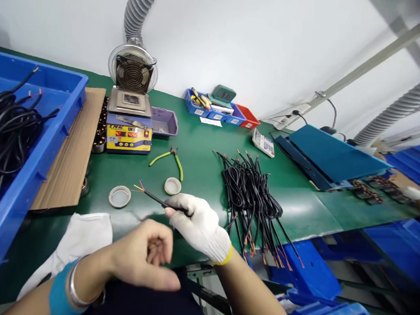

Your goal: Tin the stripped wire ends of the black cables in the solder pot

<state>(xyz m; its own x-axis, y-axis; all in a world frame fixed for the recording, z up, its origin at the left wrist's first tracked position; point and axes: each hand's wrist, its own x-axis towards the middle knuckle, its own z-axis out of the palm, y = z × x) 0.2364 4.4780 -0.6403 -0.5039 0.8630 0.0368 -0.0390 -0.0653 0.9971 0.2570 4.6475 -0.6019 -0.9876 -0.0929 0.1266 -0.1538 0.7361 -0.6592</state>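
Observation:
My right hand (199,224), in a white glove, pinches a black cable (154,199) whose stripped coloured wire ends point left toward two small round dishes (119,196). My left hand (147,259) is bare, loosely curled just below the cable, with a bracelet and blue band at the wrist; nothing shows plainly in it. A spare white glove (80,239) lies on the green mat beside my left forearm.
A bundle of black cables (254,195) lies to the right. Green-handled cutters (171,159), a solder pot with digital display (128,134) and a fume fan stand behind. A blue bin of cables (19,128) sits left; calculator (264,142), small parts bins, blue crates right.

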